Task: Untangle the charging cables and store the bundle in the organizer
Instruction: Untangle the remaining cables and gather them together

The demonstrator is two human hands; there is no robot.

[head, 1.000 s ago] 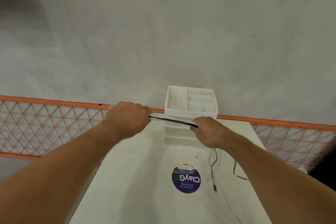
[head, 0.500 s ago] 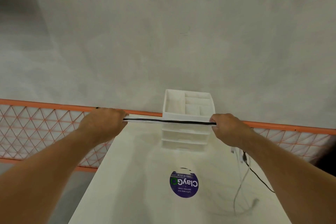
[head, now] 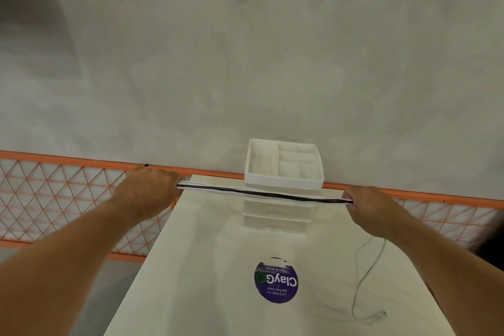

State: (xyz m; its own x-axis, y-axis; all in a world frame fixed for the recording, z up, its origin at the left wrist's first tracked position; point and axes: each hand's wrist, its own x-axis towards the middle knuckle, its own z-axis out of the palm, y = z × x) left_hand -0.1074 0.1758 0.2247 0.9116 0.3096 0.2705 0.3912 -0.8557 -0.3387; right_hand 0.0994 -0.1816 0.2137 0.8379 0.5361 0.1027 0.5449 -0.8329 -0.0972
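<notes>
A bundle of black and white charging cables point(head: 261, 194) is stretched taut and level above the white table point(head: 196, 267). My left hand point(head: 148, 194) grips its left end past the table's left edge. My right hand point(head: 371, 206) grips the right end. The bundle crosses in front of a white organizer point(head: 283, 183) at the table's far edge, which has an open compartmented tray on top and drawers below. A loose white cable end point(head: 365, 278) hangs from my right hand and trails onto the table at the right.
A round purple sticker point(head: 276, 282) marks the table's middle. An orange mesh railing point(head: 54, 194) runs behind the table on both sides, with a grey wall beyond. The floor drops away left of the table.
Both hands have moved apart, left hand leftward past the table edge and right hand rightward, drawing the cable bundle out longer and taut. The trailing cable ends shifted right.
</notes>
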